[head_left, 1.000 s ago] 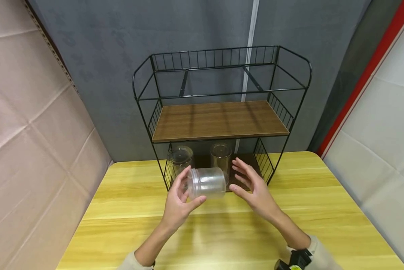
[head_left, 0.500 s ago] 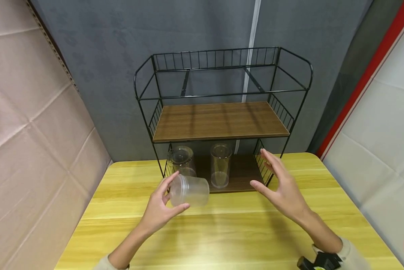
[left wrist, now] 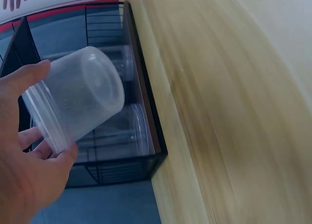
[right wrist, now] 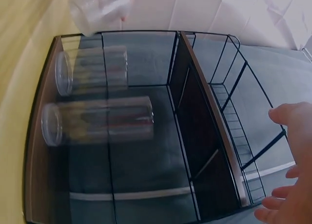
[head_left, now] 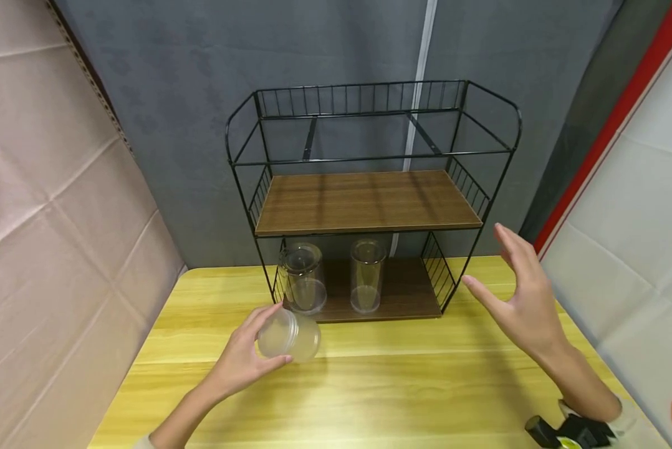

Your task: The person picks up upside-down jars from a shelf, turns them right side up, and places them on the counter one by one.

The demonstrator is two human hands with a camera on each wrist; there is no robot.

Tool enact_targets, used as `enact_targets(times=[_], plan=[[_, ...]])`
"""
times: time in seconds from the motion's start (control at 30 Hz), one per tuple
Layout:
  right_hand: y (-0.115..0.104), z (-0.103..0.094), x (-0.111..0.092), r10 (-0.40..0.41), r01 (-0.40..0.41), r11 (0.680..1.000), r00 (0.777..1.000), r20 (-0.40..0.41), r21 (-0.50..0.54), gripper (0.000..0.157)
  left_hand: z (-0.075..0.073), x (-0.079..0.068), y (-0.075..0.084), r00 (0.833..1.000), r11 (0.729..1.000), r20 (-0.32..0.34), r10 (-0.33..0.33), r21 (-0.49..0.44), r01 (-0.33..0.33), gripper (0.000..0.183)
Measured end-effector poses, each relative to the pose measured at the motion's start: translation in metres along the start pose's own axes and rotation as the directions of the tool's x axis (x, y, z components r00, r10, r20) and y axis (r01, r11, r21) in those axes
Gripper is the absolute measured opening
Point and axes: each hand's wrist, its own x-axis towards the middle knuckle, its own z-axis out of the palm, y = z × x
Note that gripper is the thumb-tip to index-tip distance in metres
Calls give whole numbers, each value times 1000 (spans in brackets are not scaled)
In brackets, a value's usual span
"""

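My left hand (head_left: pixel 240 355) grips a clear plastic jar (head_left: pixel 302 338) by its ridged lid end, thumb on one side and fingers on the other. The jar is tilted, its base pointing right and toward me, in front of the rack's lower left corner. In the left wrist view the jar (left wrist: pixel 80 95) shows a frosted body and round base. My right hand (head_left: pixel 529 305) hangs in the air right of the rack, thumb and fingers spread, holding nothing. Two clear jars stand on the lower shelf: a wider jar (head_left: pixel 305 284) at left and a narrower jar (head_left: pixel 366 277) near the middle.
A black wire rack (head_left: pixel 369 156) stands at the back of the yellow wood-grain table (head_left: pixel 392 386). Its middle brown board (head_left: pixel 369 199) bears nothing; the top tier is bare frame. A grey curtain (head_left: pixel 173 125) hangs behind, with pale cloth walls (head_left: pixel 61 249) at the sides.
My left hand has carried the jar left and lower, turning its base toward me. My right hand has moved away from the jar to the right, beyond the rack's side.
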Motion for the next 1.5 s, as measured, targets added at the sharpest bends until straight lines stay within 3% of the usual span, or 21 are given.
enact_targets(times=[0.13,0.27,0.43,0.6,0.97,1.5], plan=[[5,-8,8,40,-41,999,999,-15,-33,95,-2,-2,-9,999,995,27,22,92,-24,102],[13,-12,20,110,-110,993,994,25,-35,99,-4,-5,-16,998,991,57,12,130,-20,100],[29,-13,34,228,-227,974,966,122,-26,101,-8,-8,-23,996,988,85,-3,157,-10,99],[41,-9,46,288,-287,957,940,184,-34,106,-13,-8,-27,994,983,112,-16,186,-5,99],[56,5,71,208,-233,970,947,244,74,112,-17,-10,-36,988,970,149,-31,243,-6,97],[62,17,82,193,-222,967,959,207,127,109,-19,-7,-45,984,958,166,-60,285,10,97]])
